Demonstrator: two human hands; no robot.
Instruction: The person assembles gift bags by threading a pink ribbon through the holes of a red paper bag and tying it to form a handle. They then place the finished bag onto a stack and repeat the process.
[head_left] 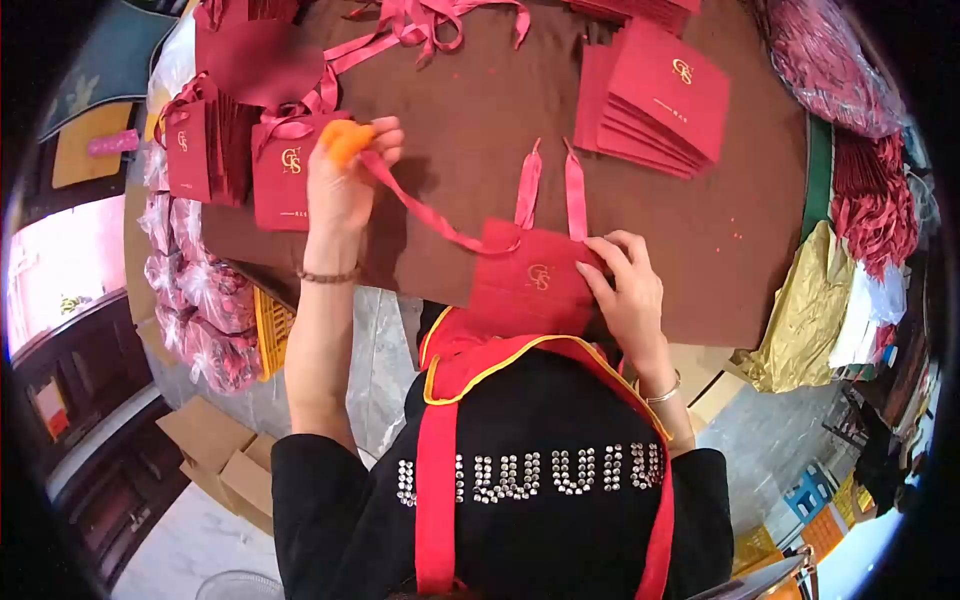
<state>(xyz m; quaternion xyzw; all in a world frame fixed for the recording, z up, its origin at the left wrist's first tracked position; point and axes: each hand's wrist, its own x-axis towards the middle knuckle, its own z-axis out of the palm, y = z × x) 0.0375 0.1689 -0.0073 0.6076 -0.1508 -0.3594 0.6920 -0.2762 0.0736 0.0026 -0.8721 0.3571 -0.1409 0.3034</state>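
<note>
A small red paper gift bag (502, 275) with a gold logo lies at the table's near edge, against my body. My right hand (632, 298) grips its upper right corner, thumb on the front face. From the bag a pink-red ribbon (428, 216) stretches up and left to my left hand (345, 185), which is closed on its other end. Something orange (347, 143) covers fingertips of that hand. Two more ribbon ends (528, 190) stick up beyond the bag's top edge. Just left of my left hand is a finished-looking red bag (278, 190) with a ribbon bow.
A fanned stack of red bags (665, 100) lies at the back right. Loose ribbons (430, 25) are at the far edge of the brown-covered table (450, 120). More bags (190, 150) stand at left. Plastic-wrapped bundles (215, 330) and cardboard boxes (215, 440) flank the table.
</note>
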